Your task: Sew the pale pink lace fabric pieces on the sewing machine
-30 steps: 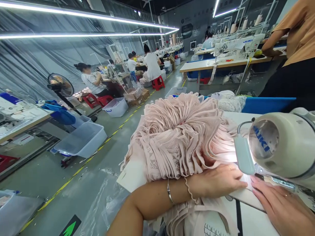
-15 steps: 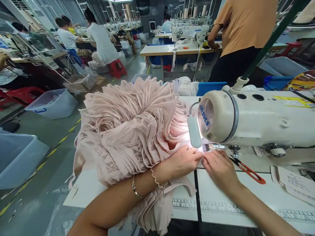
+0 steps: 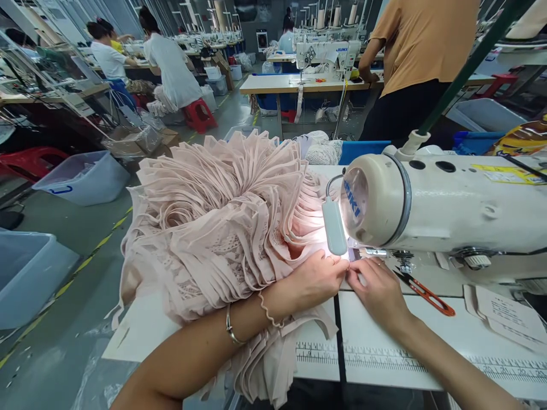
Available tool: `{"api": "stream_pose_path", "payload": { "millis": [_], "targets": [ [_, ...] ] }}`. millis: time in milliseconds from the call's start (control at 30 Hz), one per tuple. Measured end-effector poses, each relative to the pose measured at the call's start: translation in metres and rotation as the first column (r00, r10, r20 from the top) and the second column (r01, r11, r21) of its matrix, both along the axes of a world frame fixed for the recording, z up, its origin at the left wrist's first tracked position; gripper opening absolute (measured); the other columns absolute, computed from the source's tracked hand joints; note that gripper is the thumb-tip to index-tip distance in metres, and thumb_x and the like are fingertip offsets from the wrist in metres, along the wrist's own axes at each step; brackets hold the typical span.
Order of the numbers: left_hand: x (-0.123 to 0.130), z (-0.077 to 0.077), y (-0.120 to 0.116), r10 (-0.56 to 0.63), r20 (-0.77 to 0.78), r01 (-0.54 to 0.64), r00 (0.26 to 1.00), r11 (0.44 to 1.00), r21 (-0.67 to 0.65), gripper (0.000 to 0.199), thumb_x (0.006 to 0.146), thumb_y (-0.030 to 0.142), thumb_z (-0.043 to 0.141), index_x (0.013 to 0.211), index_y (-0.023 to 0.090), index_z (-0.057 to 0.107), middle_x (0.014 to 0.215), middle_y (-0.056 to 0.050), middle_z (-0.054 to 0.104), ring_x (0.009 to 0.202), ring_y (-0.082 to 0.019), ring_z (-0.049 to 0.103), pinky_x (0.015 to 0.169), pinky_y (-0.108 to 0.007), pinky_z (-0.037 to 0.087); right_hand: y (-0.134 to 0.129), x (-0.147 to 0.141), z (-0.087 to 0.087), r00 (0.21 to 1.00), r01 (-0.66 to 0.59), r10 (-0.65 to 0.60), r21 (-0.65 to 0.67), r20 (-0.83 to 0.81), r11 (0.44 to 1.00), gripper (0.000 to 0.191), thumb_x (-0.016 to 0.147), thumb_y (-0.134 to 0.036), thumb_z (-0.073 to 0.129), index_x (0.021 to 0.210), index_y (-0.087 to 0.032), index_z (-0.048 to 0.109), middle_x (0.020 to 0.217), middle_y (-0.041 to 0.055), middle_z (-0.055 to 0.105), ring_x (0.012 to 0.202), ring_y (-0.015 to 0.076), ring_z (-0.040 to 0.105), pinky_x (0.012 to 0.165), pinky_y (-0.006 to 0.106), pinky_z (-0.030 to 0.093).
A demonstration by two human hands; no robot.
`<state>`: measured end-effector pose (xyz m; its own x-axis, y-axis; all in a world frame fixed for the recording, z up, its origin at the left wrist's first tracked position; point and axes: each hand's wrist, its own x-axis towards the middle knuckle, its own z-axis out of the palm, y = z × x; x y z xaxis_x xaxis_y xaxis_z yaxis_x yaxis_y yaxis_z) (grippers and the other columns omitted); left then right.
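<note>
White tabletop, garment heap beside left hand, snips near right hand; both hands near-closed, contents unclear.

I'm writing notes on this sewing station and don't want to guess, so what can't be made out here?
- Head view: whatever is between the fingertips of the left hand and right hand; the fingers cover it.
- Head view: the needle of the sewing machine; the lamp and hands block that area.
- Head view: the machine's right end; cut off by the picture's edge.
- Head view: the writing on the paper slips; too small to read.
</note>
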<state>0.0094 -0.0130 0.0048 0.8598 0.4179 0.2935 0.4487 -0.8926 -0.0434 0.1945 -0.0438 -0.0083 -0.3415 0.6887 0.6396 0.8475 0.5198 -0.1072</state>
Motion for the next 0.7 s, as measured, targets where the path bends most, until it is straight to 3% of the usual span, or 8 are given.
{"api": "stream_pose_path", "payload": {
  "millis": [100, 167, 267, 433, 567, 700],
  "targets": [
    [0.0, -0.001, 0.001, 0.02, -0.012, -0.021, 1.0, 1.0, -0.022, 0.03, 0.099, 0.003, 0.032, 0.089, 0.013, 0.058, 0.089, -0.006, 0.057, 0.077, -0.018, 0.052, 0.065, -0.033, 0.037, 0.001, 0.007, 0.001, 0.985, 0.016, -0.038, -0.129, -0.168, 0.992, 0.018, 0.093, -0.016, 0.053, 0.078, -0.023, 0.059, 0.071, -0.0024, 0.066, 0.065, 0.0134, 0.06, 0.063, 0.026, 0.048],
    [-0.002, 0.0, 0.001, 0.051, -0.011, -0.052, 0.999, 0.996, -0.067, 0.028, 0.101, 0.007, 0.034, 0.094, 0.013, 0.06, 0.091, -0.006, 0.058, 0.079, -0.018, 0.053, 0.066, -0.032, 0.038, 0.001, 0.014, 0.002, 0.981, -0.022, -0.012, -0.17, -0.193, 0.985, 0.016, 0.094, -0.02, 0.055, 0.081, -0.024, 0.062, 0.075, -0.0028, 0.07, 0.069, 0.0137, 0.065, 0.065, 0.026, 0.05],
    [-0.007, 0.005, 0.0, 0.094, 0.034, -0.087, 0.995, 0.981, -0.172, 0.023, 0.104, 0.014, 0.038, 0.103, 0.013, 0.061, 0.093, -0.006, 0.059, 0.084, -0.018, 0.053, 0.069, -0.03, 0.041, 0.0, 0.023, 0.003, 0.981, -0.136, 0.111, -0.154, -0.158, 0.979, 0.015, 0.095, -0.018, 0.054, 0.091, -0.024, 0.067, 0.082, -0.0016, 0.073, 0.076, 0.0145, 0.067, 0.072, 0.027, 0.053],
    [-0.009, 0.003, 0.001, 0.097, 0.064, -0.074, 0.993, 0.952, -0.296, 0.029, 0.105, 0.015, 0.034, 0.1, 0.014, 0.062, 0.095, -0.006, 0.061, 0.087, -0.017, 0.054, 0.073, -0.028, 0.044, -0.001, 0.032, 0.001, 0.977, -0.203, 0.193, -0.114, -0.088, 0.973, 0.03, 0.089, -0.008, 0.051, 0.107, -0.022, 0.069, 0.096, 0.0024, 0.075, 0.086, 0.0166, 0.069, 0.078, 0.029, 0.053],
    [-0.007, -0.007, 0.004, 0.07, 0.037, -0.057, 0.997, 0.96, -0.274, 0.031, 0.105, 0.015, 0.034, 0.089, 0.014, 0.061, 0.091, -0.006, 0.061, 0.085, -0.017, 0.054, 0.074, -0.028, 0.044, -0.002, 0.036, 0.003, 0.968, -0.246, 0.249, -0.107, 0.014, 0.963, 0.035, 0.087, -0.007, 0.05, 0.109, -0.024, 0.071, 0.102, 0.0009, 0.076, 0.094, 0.017, 0.069, 0.082, 0.031, 0.053],
    [-0.009, -0.011, 0.003, 0.086, 0.081, -0.067, 0.993, 0.975, -0.213, 0.022, 0.1, 0.011, 0.038, 0.092, 0.015, 0.058, 0.1, -0.007, 0.06, 0.093, -0.02, 0.054, 0.081, -0.032, 0.045, -0.002, 0.036, 0.004, 0.979, -0.183, 0.197, -0.203, 0.05, 0.962, 0.036, 0.088, -0.009, 0.046, 0.103, -0.026, 0.075, 0.102, 0.0017, 0.074, 0.093, 0.0166, 0.068, 0.076, 0.03, 0.053]
  ]
}}
